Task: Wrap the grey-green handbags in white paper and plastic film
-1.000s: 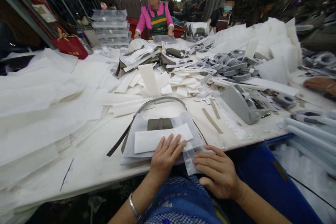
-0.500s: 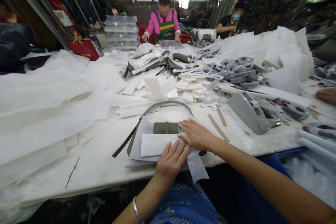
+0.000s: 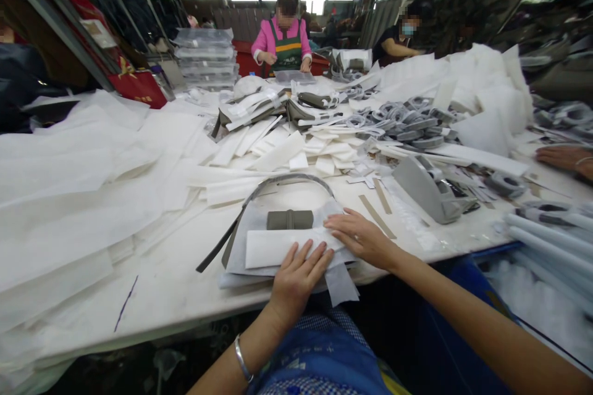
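Directly in front of me a grey-brown handbag (image 3: pixel 290 220) lies on the table, mostly covered by thin white wrapping paper (image 3: pixel 251 217). Its wrapped handle (image 3: pixel 296 179) arches away from me, and a dark strap (image 3: pixel 220 247) sticks out on the left. Across the bag lies a white foam strip (image 3: pixel 266 248). My left hand (image 3: pixel 299 278) rests on the strip's lower edge, fingers stretched out. On the strip's right end and the paper there, my right hand (image 3: pixel 359 236) lies with its fingers extended. A loose flap of paper (image 3: pixel 341 284) hangs over the table edge below it.
Large white sheets (image 3: pixel 69 166) cover the left of the table. Beyond the bag lie a heap of foam strips (image 3: pixel 278 151), wrapped handles (image 3: pixel 403 123) and a grey bag piece (image 3: pixel 424 191). A co-worker (image 3: pixel 285 37) stands opposite; another person's hand (image 3: pixel 565 157) is at right.
My right hand has shifted slightly right, off the strip's upper edge towards its right end. My left hand stays on the strip. The whole view has shifted a little.
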The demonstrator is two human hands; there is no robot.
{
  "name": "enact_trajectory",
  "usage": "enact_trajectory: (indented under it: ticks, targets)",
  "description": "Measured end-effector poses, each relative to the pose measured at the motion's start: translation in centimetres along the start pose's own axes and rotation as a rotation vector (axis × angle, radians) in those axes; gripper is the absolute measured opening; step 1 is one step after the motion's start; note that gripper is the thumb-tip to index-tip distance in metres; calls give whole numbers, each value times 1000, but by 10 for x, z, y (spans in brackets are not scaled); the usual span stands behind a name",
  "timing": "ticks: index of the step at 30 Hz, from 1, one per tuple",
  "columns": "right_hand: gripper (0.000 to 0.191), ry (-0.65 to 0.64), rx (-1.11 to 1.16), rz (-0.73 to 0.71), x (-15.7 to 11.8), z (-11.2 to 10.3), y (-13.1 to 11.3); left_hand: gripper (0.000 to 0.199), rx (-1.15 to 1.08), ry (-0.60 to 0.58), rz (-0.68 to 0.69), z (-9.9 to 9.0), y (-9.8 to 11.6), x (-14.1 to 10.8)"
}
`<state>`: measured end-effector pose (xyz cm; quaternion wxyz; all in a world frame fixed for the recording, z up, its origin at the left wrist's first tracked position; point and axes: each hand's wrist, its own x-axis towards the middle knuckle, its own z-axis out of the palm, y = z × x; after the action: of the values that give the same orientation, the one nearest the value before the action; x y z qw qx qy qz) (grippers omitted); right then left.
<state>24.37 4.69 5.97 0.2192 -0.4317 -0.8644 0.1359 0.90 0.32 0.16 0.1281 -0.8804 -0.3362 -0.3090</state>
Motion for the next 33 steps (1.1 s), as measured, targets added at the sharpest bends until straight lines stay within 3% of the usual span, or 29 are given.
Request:
enact_trajectory:
  ticks: [3,7,10,14,24,29,33]
  targets:
    - [34,203,-9,-122,-43,-6,-14,42,-10,-13,-3,0,0,0]
    - [42,184,-212,-227,-73,-1,-29,43,-19,-32,-3,-1,-1,0]
    - [40,264,-259,-278,-71,12,-33,43,-23,-44,-7,-1,0,1]
    - [20,400,-230,-364,-64,29,-29,46,-35,-95,-8,-1,-1,1]
    - [23,452,-266,-410,-73,41,-13,67,-245,-359,-152,-27,8,16]
    - [23,460,-273,-409,-78,43,-11,50,-107,-220,-190,-12,16,17]
    - [29,415,-260,-333,-104,45,-13,47,-20,-130,-138,3,16,11]
